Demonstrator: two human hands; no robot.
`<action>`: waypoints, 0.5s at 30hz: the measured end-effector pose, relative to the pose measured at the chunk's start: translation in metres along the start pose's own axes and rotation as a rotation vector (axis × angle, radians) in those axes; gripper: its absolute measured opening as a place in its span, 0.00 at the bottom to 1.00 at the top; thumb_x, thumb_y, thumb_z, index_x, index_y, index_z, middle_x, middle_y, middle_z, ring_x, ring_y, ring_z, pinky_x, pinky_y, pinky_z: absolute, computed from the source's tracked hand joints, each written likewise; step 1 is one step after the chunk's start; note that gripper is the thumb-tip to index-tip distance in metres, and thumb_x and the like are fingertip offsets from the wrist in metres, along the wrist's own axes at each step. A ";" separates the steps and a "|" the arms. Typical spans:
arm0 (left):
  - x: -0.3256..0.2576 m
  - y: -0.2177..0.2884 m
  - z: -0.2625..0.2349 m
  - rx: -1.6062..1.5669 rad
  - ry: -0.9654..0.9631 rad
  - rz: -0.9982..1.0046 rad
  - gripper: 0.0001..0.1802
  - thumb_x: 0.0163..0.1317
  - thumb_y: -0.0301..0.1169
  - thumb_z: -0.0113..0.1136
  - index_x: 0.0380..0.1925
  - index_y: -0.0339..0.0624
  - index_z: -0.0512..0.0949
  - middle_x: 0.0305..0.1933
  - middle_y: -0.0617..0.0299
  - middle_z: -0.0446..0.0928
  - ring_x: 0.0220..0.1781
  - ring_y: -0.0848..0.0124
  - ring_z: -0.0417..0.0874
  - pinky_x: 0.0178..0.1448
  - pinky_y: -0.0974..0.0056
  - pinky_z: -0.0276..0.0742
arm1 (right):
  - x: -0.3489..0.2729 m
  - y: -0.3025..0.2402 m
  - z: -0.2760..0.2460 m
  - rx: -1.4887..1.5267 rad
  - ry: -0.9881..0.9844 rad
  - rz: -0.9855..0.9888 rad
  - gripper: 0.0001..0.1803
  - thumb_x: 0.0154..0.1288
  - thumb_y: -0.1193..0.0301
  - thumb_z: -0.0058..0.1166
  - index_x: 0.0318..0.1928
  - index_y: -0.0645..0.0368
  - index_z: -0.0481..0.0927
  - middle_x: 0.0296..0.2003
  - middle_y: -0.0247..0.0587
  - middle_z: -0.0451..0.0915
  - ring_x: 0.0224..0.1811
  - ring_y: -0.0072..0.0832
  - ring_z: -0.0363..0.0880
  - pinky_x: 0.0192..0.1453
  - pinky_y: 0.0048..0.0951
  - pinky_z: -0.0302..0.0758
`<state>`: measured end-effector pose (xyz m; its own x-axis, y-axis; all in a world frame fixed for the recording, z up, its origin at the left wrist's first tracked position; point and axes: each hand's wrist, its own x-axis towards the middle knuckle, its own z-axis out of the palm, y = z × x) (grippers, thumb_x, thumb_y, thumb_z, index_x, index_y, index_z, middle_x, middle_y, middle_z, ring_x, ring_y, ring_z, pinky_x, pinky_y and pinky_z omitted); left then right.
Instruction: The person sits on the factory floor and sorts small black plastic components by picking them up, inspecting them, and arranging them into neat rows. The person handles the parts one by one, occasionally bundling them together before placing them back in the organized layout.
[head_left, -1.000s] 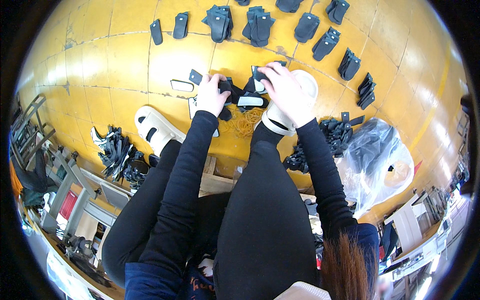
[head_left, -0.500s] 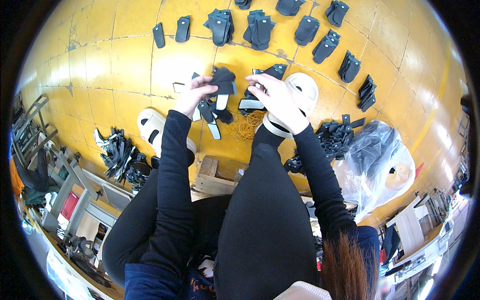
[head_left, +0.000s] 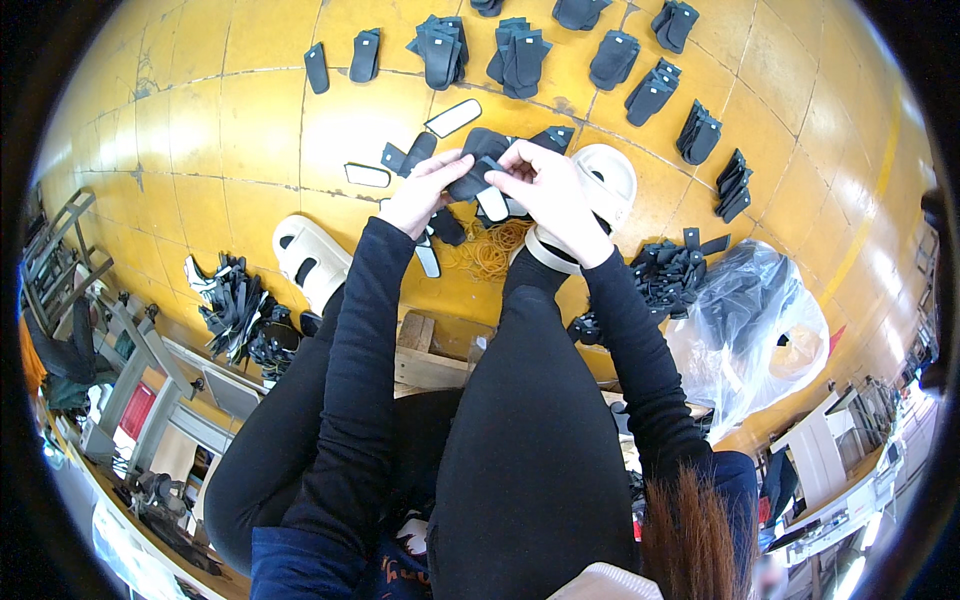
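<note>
Pinching dark flat pieces [head_left: 466, 182] between the fingers of left hand [head_left: 412, 200], at 8 o'clock, and right hand [head_left: 552, 200], near 3, above yellow floor [head_left: 230, 120]. Outward from there: white-faced piece [head_left: 454, 118] near 11, tangled yellow bands [head_left: 490, 255] at 6, beige shoe [head_left: 610, 180] at 3, dark stacks [head_left: 522, 62] around 12, clear plastic bag [head_left: 740, 325] at 4.

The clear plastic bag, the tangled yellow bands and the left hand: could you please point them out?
Clear plastic bag [head_left: 738, 325]: head view, middle of its crumpled film.
Tangled yellow bands [head_left: 488, 253]: head view, middle of the heap.
Left hand [head_left: 414, 203]: head view, back of the hand.
</note>
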<state>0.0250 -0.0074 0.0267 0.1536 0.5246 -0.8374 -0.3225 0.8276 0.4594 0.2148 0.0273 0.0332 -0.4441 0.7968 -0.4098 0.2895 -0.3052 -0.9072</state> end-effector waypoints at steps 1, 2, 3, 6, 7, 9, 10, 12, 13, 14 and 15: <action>0.003 0.001 -0.002 -0.008 -0.019 -0.031 0.18 0.64 0.35 0.56 0.53 0.43 0.72 0.45 0.66 0.77 0.47 0.77 0.78 0.52 0.67 0.74 | -0.001 0.001 -0.001 0.022 -0.015 0.062 0.06 0.57 0.76 0.60 0.31 0.60 0.74 0.26 0.23 0.73 0.26 0.10 0.66 0.29 0.14 0.61; 0.003 0.000 -0.003 -0.076 -0.067 0.009 0.17 0.64 0.34 0.55 0.52 0.43 0.73 0.45 0.65 0.77 0.47 0.76 0.79 0.51 0.66 0.75 | -0.001 0.002 -0.001 0.074 -0.030 0.068 0.06 0.57 0.77 0.60 0.31 0.60 0.74 0.26 0.24 0.73 0.26 0.10 0.66 0.29 0.14 0.62; 0.002 -0.001 -0.004 -0.131 -0.084 0.020 0.17 0.64 0.33 0.55 0.52 0.43 0.73 0.45 0.65 0.77 0.47 0.75 0.79 0.50 0.65 0.76 | -0.002 0.004 -0.002 0.128 -0.046 0.094 0.06 0.58 0.77 0.59 0.30 0.60 0.73 0.26 0.24 0.73 0.27 0.10 0.67 0.30 0.14 0.63; 0.001 -0.001 -0.007 -0.188 -0.107 0.013 0.17 0.63 0.28 0.53 0.53 0.42 0.71 0.47 0.63 0.77 0.48 0.73 0.79 0.51 0.62 0.79 | -0.001 0.011 -0.003 0.208 0.020 0.154 0.07 0.58 0.77 0.59 0.31 0.59 0.72 0.28 0.25 0.73 0.30 0.10 0.69 0.34 0.14 0.66; 0.001 -0.001 -0.008 -0.185 -0.104 -0.001 0.18 0.63 0.27 0.52 0.54 0.42 0.71 0.48 0.63 0.77 0.48 0.73 0.79 0.52 0.62 0.79 | -0.002 0.013 -0.006 0.198 0.016 0.172 0.07 0.58 0.77 0.59 0.32 0.58 0.73 0.29 0.26 0.74 0.33 0.11 0.71 0.38 0.15 0.68; 0.001 0.000 -0.009 -0.188 -0.143 0.009 0.18 0.63 0.26 0.51 0.54 0.42 0.70 0.48 0.62 0.76 0.49 0.73 0.79 0.53 0.62 0.79 | -0.004 0.015 -0.007 0.382 0.064 0.159 0.07 0.58 0.77 0.59 0.33 0.58 0.73 0.29 0.27 0.75 0.33 0.13 0.72 0.38 0.16 0.69; 0.002 0.001 -0.009 -0.194 -0.186 0.032 0.18 0.63 0.27 0.52 0.54 0.41 0.70 0.48 0.61 0.76 0.49 0.72 0.79 0.53 0.62 0.79 | -0.004 0.015 -0.007 0.491 0.082 0.143 0.07 0.58 0.77 0.59 0.33 0.57 0.73 0.30 0.27 0.75 0.34 0.13 0.73 0.38 0.16 0.70; 0.003 0.002 -0.007 -0.181 -0.234 0.060 0.18 0.63 0.27 0.53 0.54 0.40 0.69 0.48 0.60 0.76 0.49 0.72 0.80 0.54 0.63 0.79 | -0.005 0.015 -0.005 0.587 0.194 0.153 0.06 0.59 0.78 0.58 0.33 0.57 0.73 0.31 0.29 0.75 0.36 0.16 0.75 0.41 0.18 0.72; 0.003 0.002 -0.006 -0.161 -0.239 0.065 0.18 0.63 0.27 0.54 0.54 0.40 0.69 0.48 0.60 0.76 0.49 0.72 0.80 0.54 0.64 0.79 | -0.004 0.015 -0.003 0.650 0.248 0.135 0.06 0.60 0.78 0.58 0.33 0.57 0.73 0.31 0.29 0.76 0.37 0.16 0.75 0.41 0.18 0.72; 0.003 0.002 -0.003 -0.124 -0.217 0.045 0.18 0.63 0.27 0.54 0.54 0.40 0.69 0.48 0.60 0.76 0.49 0.72 0.79 0.54 0.64 0.79 | -0.003 0.014 0.000 0.712 0.302 0.116 0.06 0.60 0.78 0.58 0.33 0.57 0.73 0.32 0.29 0.76 0.37 0.17 0.75 0.42 0.18 0.72; 0.002 0.002 0.000 -0.137 -0.231 0.059 0.19 0.62 0.26 0.55 0.54 0.40 0.69 0.48 0.60 0.77 0.49 0.73 0.79 0.54 0.65 0.78 | -0.003 0.014 0.001 0.795 0.315 0.146 0.06 0.60 0.78 0.57 0.34 0.57 0.73 0.32 0.29 0.75 0.38 0.17 0.76 0.42 0.19 0.73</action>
<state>0.0245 -0.0050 0.0258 0.3346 0.6152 -0.7138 -0.4576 0.7682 0.4477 0.2196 0.0199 0.0218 -0.1593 0.7925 -0.5887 -0.4053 -0.5963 -0.6929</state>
